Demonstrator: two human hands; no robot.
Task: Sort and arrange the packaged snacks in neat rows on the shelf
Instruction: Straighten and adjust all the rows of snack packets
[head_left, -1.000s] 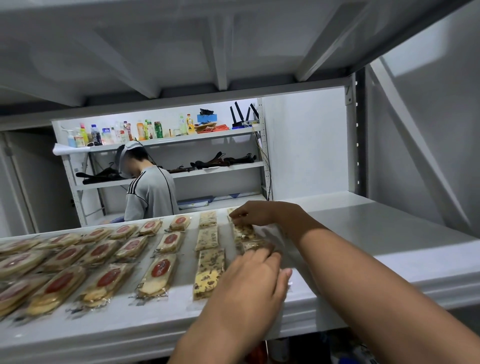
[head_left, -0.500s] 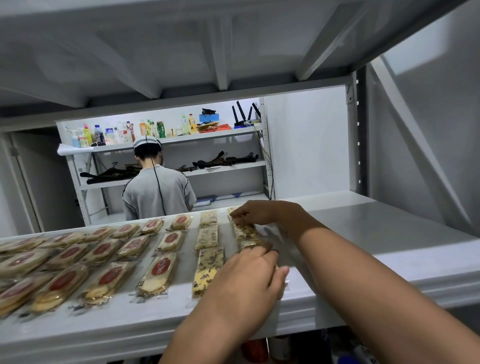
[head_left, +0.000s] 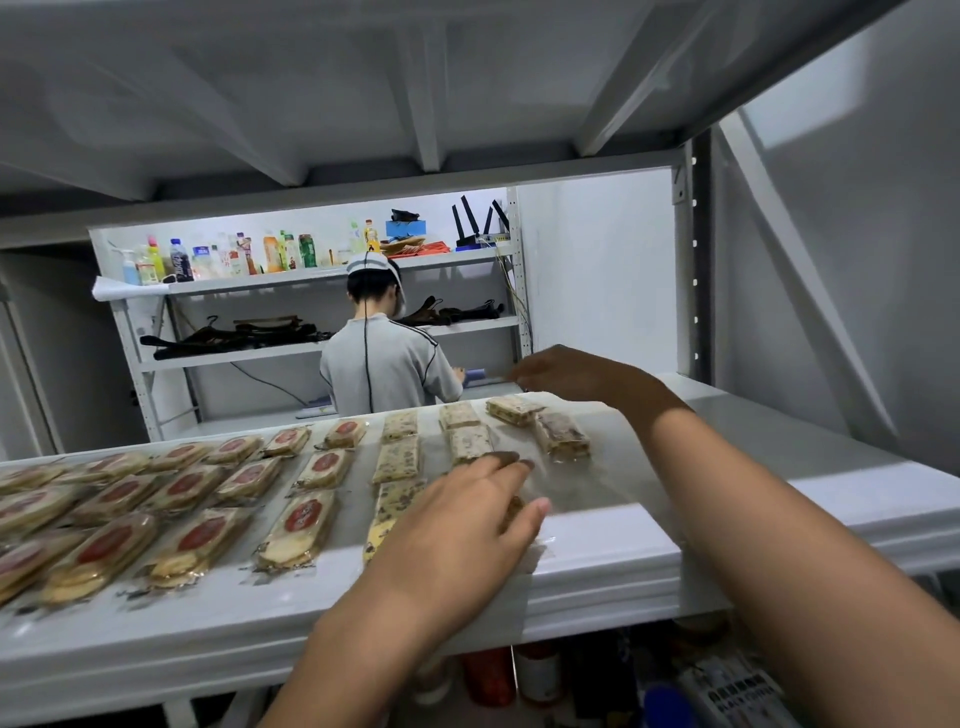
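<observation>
The right hand had lifted off the snack packs; I could not tell its grip. The left hand lay flat on 1, which looked light and crumbly, best held by its sides.

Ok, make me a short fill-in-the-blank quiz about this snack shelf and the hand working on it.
The packs with round ___ labels fill the left part of the shelf.
The left hand lies over speckled packs near the shelf's ___ edge.
On the far rack, the bottles stand on the ___ shelf.
The person in grey has their ___ to the camera.
Missing words: red, front, top, back.
</observation>
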